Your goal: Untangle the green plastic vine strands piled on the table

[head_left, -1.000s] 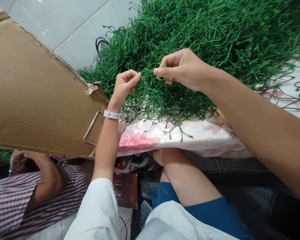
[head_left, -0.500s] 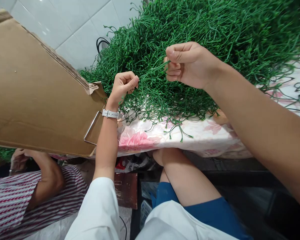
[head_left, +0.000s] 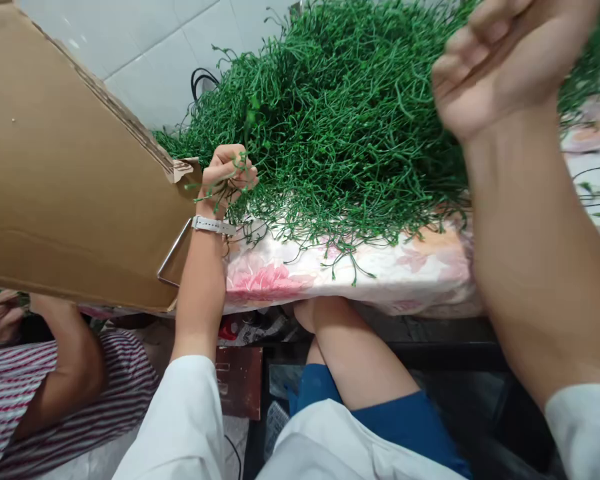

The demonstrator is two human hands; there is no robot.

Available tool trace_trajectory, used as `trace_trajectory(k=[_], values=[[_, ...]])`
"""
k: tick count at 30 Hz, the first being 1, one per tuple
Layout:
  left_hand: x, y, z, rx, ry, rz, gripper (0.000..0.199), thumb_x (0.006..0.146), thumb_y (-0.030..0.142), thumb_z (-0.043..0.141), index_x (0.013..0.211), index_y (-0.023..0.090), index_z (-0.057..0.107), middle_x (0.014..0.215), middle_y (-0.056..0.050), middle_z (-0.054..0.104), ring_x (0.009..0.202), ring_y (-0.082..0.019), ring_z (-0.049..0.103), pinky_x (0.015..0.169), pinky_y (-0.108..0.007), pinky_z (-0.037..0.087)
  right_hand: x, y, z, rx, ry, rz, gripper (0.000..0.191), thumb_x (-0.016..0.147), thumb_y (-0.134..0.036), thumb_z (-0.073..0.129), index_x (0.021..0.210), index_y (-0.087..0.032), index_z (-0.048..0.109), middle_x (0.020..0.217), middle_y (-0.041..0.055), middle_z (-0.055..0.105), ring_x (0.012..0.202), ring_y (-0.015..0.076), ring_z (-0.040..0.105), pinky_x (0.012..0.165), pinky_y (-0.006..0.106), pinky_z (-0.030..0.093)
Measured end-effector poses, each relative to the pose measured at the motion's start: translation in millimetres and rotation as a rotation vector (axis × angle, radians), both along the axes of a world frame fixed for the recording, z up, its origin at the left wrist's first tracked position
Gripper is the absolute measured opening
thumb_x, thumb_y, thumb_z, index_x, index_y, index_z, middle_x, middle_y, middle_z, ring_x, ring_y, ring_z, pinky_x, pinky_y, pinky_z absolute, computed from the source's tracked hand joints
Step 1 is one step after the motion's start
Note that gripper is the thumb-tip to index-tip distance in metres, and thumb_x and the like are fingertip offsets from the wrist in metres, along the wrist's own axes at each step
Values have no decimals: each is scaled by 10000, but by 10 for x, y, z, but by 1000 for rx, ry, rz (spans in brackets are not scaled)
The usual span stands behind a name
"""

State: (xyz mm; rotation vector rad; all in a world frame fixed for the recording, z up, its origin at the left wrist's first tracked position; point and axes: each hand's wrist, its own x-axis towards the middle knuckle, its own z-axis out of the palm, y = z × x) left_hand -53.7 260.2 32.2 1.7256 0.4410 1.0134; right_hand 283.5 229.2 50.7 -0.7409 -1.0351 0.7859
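Note:
My left hand (head_left: 229, 177) is closed around a few thin green plastic stems (head_left: 219, 191) with small budded tips, which hang over the wrist and poke up above the fingers. A grey-white watch strap circles that wrist. At the upper right my right hand (head_left: 505, 63) is raised close to the camera with its fingers curled in; whatever they may hold is hidden. Between and behind both hands lies a large tangled heap of the same green stems (head_left: 350, 127), spilling towards the front edge of a table with a flowered cloth (head_left: 380, 267).
A big cardboard box panel (head_left: 80, 173) stands left of my left arm, with a bent metal wire (head_left: 174, 250) by its lower corner. Beyond it sits a person in a striped top (head_left: 80, 393). White wall tiles (head_left: 155, 60) rise behind. My legs are under the table edge.
My right hand has swung up and to the right, away from the left hand and the heap. My left hand has shifted slightly left, with stems now showing across it.

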Motion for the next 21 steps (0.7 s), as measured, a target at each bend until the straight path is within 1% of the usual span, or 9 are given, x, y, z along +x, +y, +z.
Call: trace_trajectory(k=[2, 3, 5, 6, 8, 11, 13, 17, 21], values=[[18, 34, -16, -18, -8, -1, 695, 593, 599, 913, 517, 200, 349, 428, 109, 184, 356, -1, 158, 387, -200, 143, -69, 8, -51, 8, 180, 20, 432, 1018, -285, 476, 637, -239, 280, 650, -39, 202, 525, 113, 141, 489, 319, 139], [42, 43, -31, -33, 1, 0, 686, 600, 585, 915, 522, 197, 355, 430, 111, 190, 356, 5, 145, 382, -192, 127, -144, 4, -87, 30, 180, 29, 392, 934, -258, 605, 644, -248, 342, 624, -41, 262, 506, 107, 173, 484, 316, 121], [94, 47, -62, -66, 25, 10, 668, 604, 571, 918, 522, 191, 375, 426, 111, 221, 355, 12, 137, 374, -182, 113, -305, 3, -162, 85, 43, 32, 349, 793, -220, 736, 675, -266, 410, 592, -45, 361, 478, 110, 232, 472, 312, 119], [117, 42, -75, -79, 37, 13, 661, 601, 570, 922, 521, 188, 388, 421, 110, 234, 352, 12, 146, 371, -176, 121, -368, 11, -196, 109, -5, 15, 336, 774, -219, 749, 681, -270, 430, 584, -46, 391, 469, 111, 245, 469, 313, 126], [150, 27, -87, -100, 48, 10, 649, 591, 561, 933, 523, 184, 409, 413, 110, 255, 345, 11, 172, 369, -162, 152, -432, 47, -252, 117, -65, -58, 311, 799, -208, 718, 649, -267, 452, 559, -46, 409, 445, 105, 253, 469, 319, 141], [178, 5, -83, -133, 58, -5, 638, 581, 536, 948, 523, 176, 424, 402, 109, 287, 336, 14, 196, 366, -142, 182, -418, 132, -310, 126, -151, -185, 328, 852, -157, 655, 583, -255, 496, 502, -43, 395, 432, 100, 249, 501, 328, 185], [191, -1, -80, -153, 69, -1, 623, 572, 518, 958, 518, 169, 444, 398, 101, 326, 332, 16, 206, 361, -137, 187, -392, 175, -339, 170, -264, -232, 334, 879, -168, 655, 576, -245, 533, 496, -39, 390, 468, 108, 288, 547, 328, 235], [216, 1, -99, -161, 100, 9, 587, 555, 518, 970, 525, 158, 507, 404, 83, 394, 330, 11, 246, 357, -139, 213, -401, 179, -385, 213, -557, -315, 296, 873, -253, 733, 638, -234, 554, 571, -35, 429, 553, 127, 347, 611, 323, 315], [236, 9, -127, -140, 117, 4, 568, 567, 519, 968, 525, 156, 534, 410, 80, 409, 329, 11, 248, 354, -143, 210, -457, 127, -414, 229, -779, -397, 230, 844, -191, 738, 702, -233, 563, 687, -5, 527, 606, 143, 420, 689, 337, 413]])
